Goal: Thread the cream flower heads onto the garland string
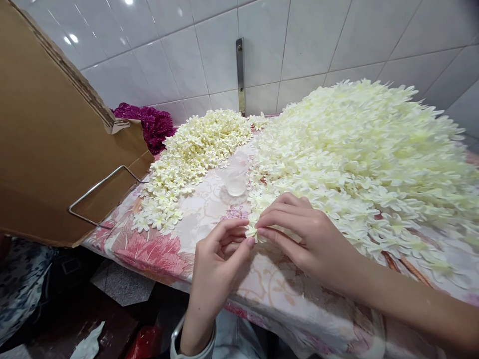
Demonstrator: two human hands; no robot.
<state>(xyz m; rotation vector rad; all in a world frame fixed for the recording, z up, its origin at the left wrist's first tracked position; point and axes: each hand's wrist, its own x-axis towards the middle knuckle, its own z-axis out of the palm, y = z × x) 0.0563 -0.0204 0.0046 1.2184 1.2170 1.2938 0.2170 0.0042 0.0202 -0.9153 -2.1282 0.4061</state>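
Between my two hands, just above the table's front part, is a small pale yellow-white artificial flower (251, 231). My left hand (224, 254) pinches it from the left with thumb and forefinger. From the right, the fingertips of my right hand (299, 229) close on its other side. A clear plastic cup (235, 180) stands a little beyond my hands. Right of it spreads a large heap of pale flower petals (359, 149), partly behind my right hand. On the left lies a smaller pile of little cream flowers (209, 139).
A large cardboard box (56, 124) stands at the left, with a bent metal wire handle (97, 192) near its lower edge. Behind it is a bunch of purple flowers (149, 124). The floral tablecloth (153, 254) covers the table, against a tiled wall (262, 45) with a metal bracket (240, 75).
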